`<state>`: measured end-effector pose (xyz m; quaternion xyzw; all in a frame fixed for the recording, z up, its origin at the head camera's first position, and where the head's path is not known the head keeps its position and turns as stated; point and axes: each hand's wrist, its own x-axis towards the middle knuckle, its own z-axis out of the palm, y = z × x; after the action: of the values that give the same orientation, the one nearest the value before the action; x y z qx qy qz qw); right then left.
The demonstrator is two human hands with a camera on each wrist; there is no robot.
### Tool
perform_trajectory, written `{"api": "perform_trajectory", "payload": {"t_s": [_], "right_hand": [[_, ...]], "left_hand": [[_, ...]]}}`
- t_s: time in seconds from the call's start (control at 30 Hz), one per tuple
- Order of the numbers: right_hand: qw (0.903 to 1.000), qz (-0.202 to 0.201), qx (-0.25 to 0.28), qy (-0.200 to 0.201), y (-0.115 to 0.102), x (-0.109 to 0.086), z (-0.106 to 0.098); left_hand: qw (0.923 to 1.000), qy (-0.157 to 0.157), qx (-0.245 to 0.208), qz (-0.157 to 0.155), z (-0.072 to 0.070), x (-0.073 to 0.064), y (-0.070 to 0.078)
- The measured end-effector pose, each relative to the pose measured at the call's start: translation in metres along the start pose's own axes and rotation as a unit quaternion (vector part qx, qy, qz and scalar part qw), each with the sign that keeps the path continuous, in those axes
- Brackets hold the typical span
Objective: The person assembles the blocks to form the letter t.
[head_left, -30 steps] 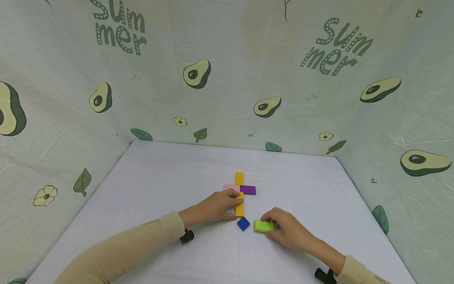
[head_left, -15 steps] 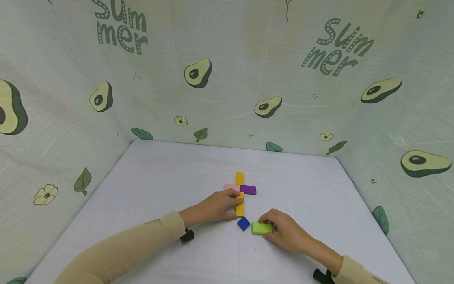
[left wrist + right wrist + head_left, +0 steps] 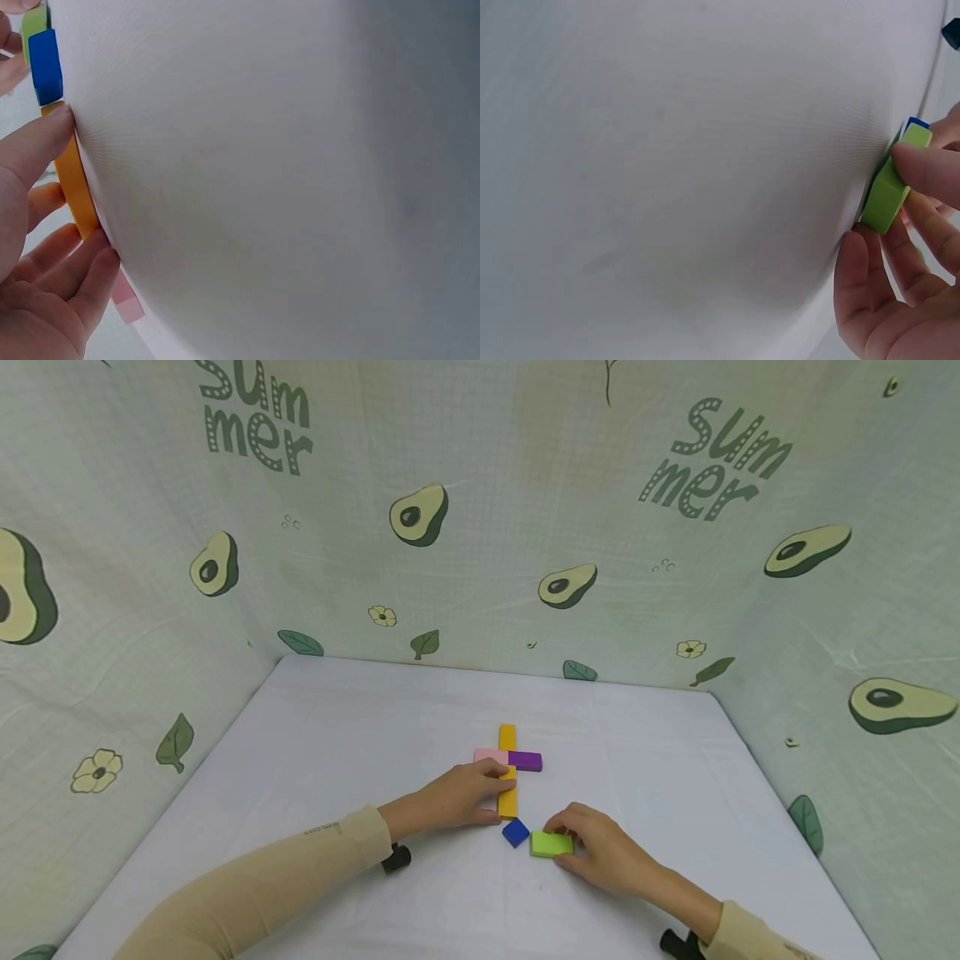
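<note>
My left hand grips the near orange block, its thumb at the end by the blue block and its fingertips toward the far end. A blue block, turned cornerwise like a diamond, lies just in front of that orange block. To its right, my right hand pinches a lime-green block between thumb and fingers. In the right wrist view the thumb presses one side of the green block, and the blue block peeks out just past its end.
Beyond the left fingertips, a pink block and a purple block lie end to end across the line. Another orange block points away behind them. A white cloth covers the table, with printed fabric walls around it.
My right hand has slid the green block a little left and toward me, bringing it close beside the blue block. The left hand stays in place on the orange block.
</note>
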<state>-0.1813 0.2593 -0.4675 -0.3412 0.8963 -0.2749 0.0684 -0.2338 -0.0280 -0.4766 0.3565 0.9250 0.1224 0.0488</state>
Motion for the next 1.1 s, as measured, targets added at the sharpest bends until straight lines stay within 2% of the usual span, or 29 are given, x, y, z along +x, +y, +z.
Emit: {"api": "perform_trajectory", "payload": {"t_s": [1.1], "right_hand": [[0.9998,0.004,-0.018,-0.006,-0.0018,0.0005,0.0018]], "left_hand": [[1.0,-0.004,0.002,-0.004,-0.003,-0.0001,0.0011]]}}
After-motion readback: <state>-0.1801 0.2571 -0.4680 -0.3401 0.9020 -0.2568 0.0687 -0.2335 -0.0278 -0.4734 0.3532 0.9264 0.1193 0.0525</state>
